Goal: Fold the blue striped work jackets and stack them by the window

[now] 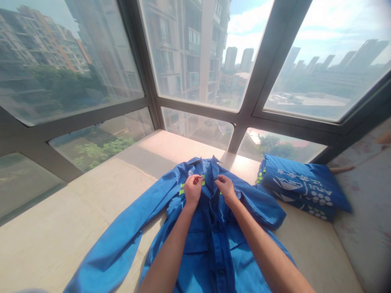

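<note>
A blue jacket (195,241) with yellow-green strips across the chest lies front up on the pale sill, its collar toward the windows. One sleeve stretches to the lower left; the other is bent on the right. My left hand (193,189) is closed at the chest, left of the front opening, fingertips pinched by a strip. Closed on the front edge just below the collar is my right hand (225,188), pinching the blue cloth. The two hands are apart, with the collar's loose flaps standing up between and above them.
Folded blue garments (301,185) with white print are stacked at the right, beside a patterned wall (366,203). Grey window frames (195,109) border the pale sill (100,195) at the back and left. Buildings and trees show through the glass.
</note>
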Action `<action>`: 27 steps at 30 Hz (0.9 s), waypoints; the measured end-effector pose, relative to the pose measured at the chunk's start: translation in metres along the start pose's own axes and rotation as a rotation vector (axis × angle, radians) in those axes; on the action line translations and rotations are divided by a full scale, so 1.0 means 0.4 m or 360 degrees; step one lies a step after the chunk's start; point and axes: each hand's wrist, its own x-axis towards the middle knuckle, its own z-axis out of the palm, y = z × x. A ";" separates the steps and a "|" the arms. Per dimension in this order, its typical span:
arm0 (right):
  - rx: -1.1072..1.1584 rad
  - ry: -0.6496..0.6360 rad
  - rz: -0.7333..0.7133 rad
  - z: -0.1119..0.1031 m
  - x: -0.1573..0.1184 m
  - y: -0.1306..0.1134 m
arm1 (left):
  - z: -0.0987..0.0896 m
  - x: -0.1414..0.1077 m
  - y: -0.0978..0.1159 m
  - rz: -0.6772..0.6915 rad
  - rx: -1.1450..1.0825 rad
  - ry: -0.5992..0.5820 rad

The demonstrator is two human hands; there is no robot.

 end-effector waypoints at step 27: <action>-0.0687 0.0022 -0.0394 0.037 -0.033 -0.048 | 0.026 -0.031 -0.001 0.0062 0.0078 -0.0287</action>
